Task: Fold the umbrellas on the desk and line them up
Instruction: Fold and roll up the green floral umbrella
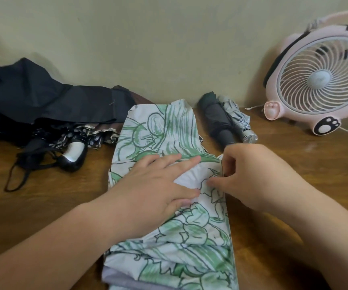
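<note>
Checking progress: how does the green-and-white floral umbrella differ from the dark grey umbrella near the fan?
The floral umbrella lies loose, flat; the dark grey umbrella is rolled tight. The left hand presses the floral umbrella, the right hand pinches its cloth; the dark grey umbrella is untouched. Both lie on the desk.

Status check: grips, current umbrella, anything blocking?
Left grip flat, pressing green-print umbrella. Right grip pinching its fabric fold. Two folded umbrellas behind; black umbrellas at left not yet folded. Nothing blocking.
</note>
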{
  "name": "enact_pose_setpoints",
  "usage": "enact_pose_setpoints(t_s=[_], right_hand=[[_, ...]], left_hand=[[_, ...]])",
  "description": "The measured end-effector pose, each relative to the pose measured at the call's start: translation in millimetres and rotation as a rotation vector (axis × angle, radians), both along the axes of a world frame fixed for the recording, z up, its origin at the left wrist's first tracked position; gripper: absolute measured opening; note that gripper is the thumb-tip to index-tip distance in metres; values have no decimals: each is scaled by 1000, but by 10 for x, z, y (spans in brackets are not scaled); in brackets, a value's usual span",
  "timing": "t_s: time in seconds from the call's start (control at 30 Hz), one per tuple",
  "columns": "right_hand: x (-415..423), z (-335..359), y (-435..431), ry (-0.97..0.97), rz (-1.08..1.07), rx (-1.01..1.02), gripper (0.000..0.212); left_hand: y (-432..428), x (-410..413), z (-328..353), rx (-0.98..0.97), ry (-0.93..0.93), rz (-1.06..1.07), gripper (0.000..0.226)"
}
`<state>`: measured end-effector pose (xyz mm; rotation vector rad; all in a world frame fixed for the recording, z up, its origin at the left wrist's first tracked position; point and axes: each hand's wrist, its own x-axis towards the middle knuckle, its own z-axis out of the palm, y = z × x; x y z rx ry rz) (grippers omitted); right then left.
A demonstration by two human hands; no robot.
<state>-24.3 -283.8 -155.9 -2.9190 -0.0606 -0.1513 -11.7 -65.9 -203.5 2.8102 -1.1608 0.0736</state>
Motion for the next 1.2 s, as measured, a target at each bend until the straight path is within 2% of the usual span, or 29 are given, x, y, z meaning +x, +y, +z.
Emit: enact_pose_setpoints(t_s=[0.07, 0.13, 0.17, 0.2, 0.33, 0.67, 1.0, 1.2], right_hand=[[24, -50, -11, -139, 190, -36, 38], [86, -116, -25, -70, 358, -67, 58], [116, -131, -25, -15, 380, -39, 62], [135, -134, -28, 12, 380, -9, 61], [185, -164, -51, -30, 380, 7, 57], [234, -231, -70, -71, 390, -18, 57], [326, -278, -140, 37, 327, 116, 62], [332, -293, -151, 23, 341, 155, 68]], left_hand=[[-16, 18, -12, -46, -32, -6, 45], [-54, 32, -3, -126, -91, 13, 33], [-77, 38, 15, -173, -114, 44, 29], [-94, 38, 37, -214, -110, 85, 29], [-74, 32, 51, -290, -83, 252, 57], [-61, 50, 22, -352, -55, 290, 53], [-45, 69, -4, -361, -74, 289, 57], [-44, 66, -9, -349, -88, 283, 58]])
